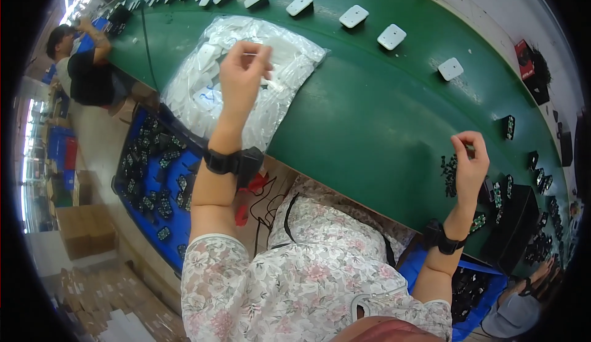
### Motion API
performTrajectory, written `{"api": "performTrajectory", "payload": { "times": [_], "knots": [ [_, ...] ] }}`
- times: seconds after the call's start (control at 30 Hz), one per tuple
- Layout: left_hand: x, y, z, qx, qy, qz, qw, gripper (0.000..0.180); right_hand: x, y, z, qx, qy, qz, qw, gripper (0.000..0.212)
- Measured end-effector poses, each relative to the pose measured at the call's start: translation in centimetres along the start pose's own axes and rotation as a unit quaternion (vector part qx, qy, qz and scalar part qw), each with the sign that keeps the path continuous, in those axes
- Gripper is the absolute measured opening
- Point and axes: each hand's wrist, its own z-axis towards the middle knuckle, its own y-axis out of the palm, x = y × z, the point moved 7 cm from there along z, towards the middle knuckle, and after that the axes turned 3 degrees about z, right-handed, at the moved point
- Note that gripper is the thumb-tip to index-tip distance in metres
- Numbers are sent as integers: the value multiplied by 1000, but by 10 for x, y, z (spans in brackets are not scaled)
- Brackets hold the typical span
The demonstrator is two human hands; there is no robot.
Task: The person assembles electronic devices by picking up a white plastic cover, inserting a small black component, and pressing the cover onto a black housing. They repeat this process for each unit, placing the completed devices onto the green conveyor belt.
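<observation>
My left hand (242,78) is over a clear plastic bag (184,89) full of white plastic pieces, its fingers curled together. Whether anything is between those fingertips is too small to tell. On the right, my right hand (473,164) is closed in a pinch beside a small heap of tiny black parts (449,176) on the green table (357,126). What this pinch holds, if anything, cannot be made out. Each wrist wears a black band with a small device.
White-topped rectangular units (391,36) stand spaced along the table's far side. Dark units with circuit boards (508,127) and a black box (514,219) sit at right. Blue bins (157,191) of black parts flank me. One person (92,71) sits far left, another (514,314) lower right.
</observation>
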Motion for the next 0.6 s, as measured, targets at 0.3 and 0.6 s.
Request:
{"api": "performTrajectory", "payload": {
  "times": [0.3,0.6],
  "knots": [
    [-6,181,-54,-314,-83,-32,945,16,14,45,4,-39,134,324,936,9],
    [6,248,-87,-290,267,328,859,47,51,50,0,-22,220,422,879,13]
  ]
}}
